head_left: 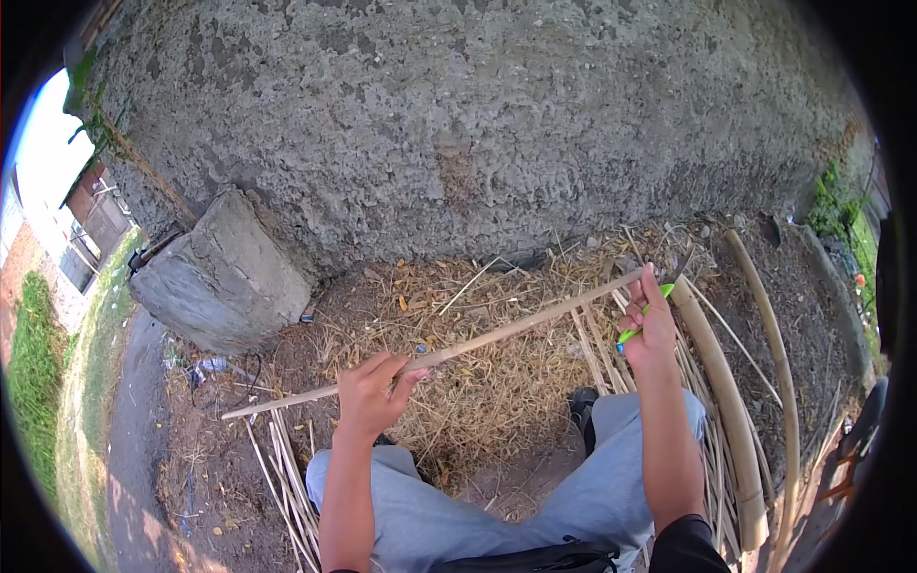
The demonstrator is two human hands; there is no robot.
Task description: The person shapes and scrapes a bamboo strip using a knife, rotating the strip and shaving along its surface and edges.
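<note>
A long, pale bamboo strip (506, 329) slants across in front of me, its right end higher than its left. My left hand (374, 396) is closed around it left of the middle, with the tapering tip sticking out beyond. Near the strip's right end, my right hand (653, 329) is closed on a knife with a bright green handle (659, 307), its dark blade (683, 263) pointing up and right. The thumb and fingers of that hand also meet the strip's end. Whether the blade touches the strip, I cannot tell.
Thin split strips (287, 468) lie to my left. Thicker bamboo poles (726, 401) and more strips lie on my right. Shavings (478, 401) cover the ground between my legs (430, 497). A rough wall (497, 134) rises ahead, with a concrete block (234, 277) at the left.
</note>
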